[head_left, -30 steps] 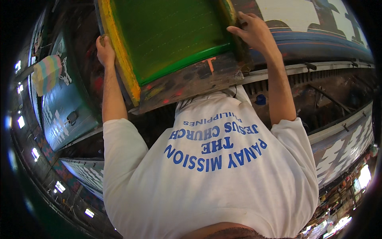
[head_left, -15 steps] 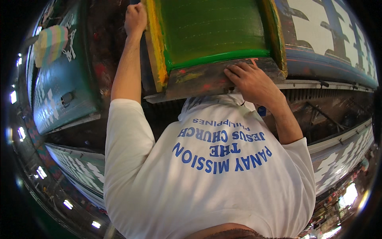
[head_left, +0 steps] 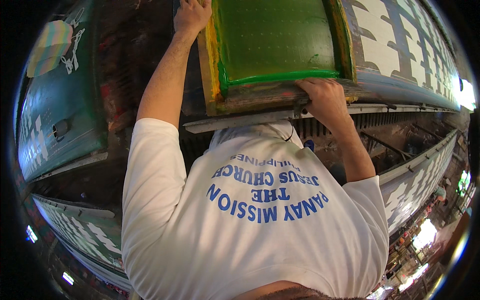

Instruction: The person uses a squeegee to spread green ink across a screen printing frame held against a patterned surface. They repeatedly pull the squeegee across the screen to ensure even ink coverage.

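A screen-printing frame [head_left: 250, 101] lies before me, its wooden bars smeared yellow and green. Its green mesh [head_left: 280, 37] shows rows of faint pale dots, and a band of wet green ink [head_left: 275, 76] runs along the near side. At the frame's far left bar, my left hand [head_left: 192, 16] is closed on the edge; some of its fingertips are cut off by the picture's top. My right hand [head_left: 326, 100] grips the near bar towards its right end, fingers over the top and the thumb side low by a small metal fitting [head_left: 300, 107].
A metal rail [head_left: 395, 108] runs along the near side of the printing table. White shapes on dark cloth [head_left: 377, 42] spread to the right. On the left sit a pastel striped pad [head_left: 52, 45] and a dark cup-shaped thing [head_left: 61, 129]. Another patterned table [head_left: 415, 190] stands behind me.
My right hand's fingers lay across the near bar's face; now they curl over its edge. The near bar looks narrower, so the frame has tilted. The whole view has shifted slightly.
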{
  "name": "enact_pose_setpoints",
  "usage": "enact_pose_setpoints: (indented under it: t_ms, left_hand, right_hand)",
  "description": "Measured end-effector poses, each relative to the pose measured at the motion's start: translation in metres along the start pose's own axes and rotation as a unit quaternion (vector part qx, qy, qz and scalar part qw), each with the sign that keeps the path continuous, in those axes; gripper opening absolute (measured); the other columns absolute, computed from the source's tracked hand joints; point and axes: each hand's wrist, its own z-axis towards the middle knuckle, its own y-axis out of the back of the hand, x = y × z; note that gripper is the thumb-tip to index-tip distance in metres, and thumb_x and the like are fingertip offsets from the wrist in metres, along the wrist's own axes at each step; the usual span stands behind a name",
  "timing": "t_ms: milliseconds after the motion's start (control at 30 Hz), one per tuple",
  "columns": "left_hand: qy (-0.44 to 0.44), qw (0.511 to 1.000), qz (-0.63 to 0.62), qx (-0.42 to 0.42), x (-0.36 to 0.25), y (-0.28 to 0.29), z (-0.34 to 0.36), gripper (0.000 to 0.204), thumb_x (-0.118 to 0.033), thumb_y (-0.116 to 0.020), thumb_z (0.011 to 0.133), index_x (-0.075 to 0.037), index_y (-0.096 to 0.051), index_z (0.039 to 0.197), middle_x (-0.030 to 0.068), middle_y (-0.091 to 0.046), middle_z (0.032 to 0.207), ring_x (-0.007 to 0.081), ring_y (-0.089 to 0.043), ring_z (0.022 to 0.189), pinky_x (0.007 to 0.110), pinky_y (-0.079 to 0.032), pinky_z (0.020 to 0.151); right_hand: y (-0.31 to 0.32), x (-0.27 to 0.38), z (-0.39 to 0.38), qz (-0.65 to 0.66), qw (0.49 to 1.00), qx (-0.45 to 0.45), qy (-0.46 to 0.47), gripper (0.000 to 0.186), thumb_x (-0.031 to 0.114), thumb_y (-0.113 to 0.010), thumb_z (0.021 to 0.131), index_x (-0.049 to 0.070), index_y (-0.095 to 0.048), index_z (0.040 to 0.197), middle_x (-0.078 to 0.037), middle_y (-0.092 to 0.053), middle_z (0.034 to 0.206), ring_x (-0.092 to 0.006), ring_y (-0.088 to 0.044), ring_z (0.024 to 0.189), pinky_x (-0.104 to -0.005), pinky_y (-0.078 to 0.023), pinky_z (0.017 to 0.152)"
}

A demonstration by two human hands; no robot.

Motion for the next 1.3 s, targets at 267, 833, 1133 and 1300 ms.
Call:
enact_pose_setpoints:
  t_ms: [267,833,1133,1300]
  left_hand:
    - [0.009,1.000,-0.020,0.017,-0.005,-0.002,0.013,0.059,-0.050,-0.048,0.110,-0.009,-0.047,0.153,0.0288,-0.051,0.146,0.0473,-0.066,0.122,0.057,-0.058,0.099]
    - [0.048,0.991,-0.121,-0.029,-0.027,0.011,0.026,0.031,-0.031,-0.045,0.112,-0.009,-0.065,0.123,0.0215,-0.063,0.126,0.0429,-0.067,0.112,0.053,-0.056,0.096]
    - [0.098,0.992,-0.082,-0.023,-0.043,0.022,0.034,0.030,-0.028,-0.044,0.113,-0.010,-0.067,0.123,0.0177,-0.066,0.118,0.0404,-0.067,0.109,0.051,-0.056,0.091]
    - [0.123,0.991,-0.049,-0.006,-0.050,0.024,0.043,0.030,-0.028,-0.044,0.114,-0.011,-0.067,0.122,0.0153,-0.066,0.117,0.0387,-0.069,0.106,0.050,-0.057,0.089]
  right_hand:
    - [0.011,-0.003,0.021,-0.005,1.000,0.000,-0.015,0.056,-0.003,-0.079,0.064,0.007,-0.078,0.120,-0.013,-0.079,0.117,-0.0334,-0.074,0.111,-0.0446,-0.058,0.096]
    - [-0.039,-0.069,0.140,-0.036,0.994,-0.105,0.004,0.050,0.002,-0.081,0.073,0.010,-0.074,0.122,-0.008,-0.076,0.120,-0.0297,-0.073,0.114,-0.0429,-0.061,0.092]
    - [-0.020,-0.161,0.358,-0.122,0.990,-0.076,-0.002,0.016,0.013,-0.079,0.086,0.008,-0.077,0.101,-0.013,-0.078,0.099,-0.0327,-0.078,0.096,-0.0473,-0.063,0.080]
    - [-0.015,-0.209,0.475,-0.146,0.983,-0.110,0.003,0.010,0.015,-0.075,0.089,0.011,-0.079,0.097,-0.016,-0.079,0.093,-0.0346,-0.079,0.088,-0.0489,-0.065,0.076]
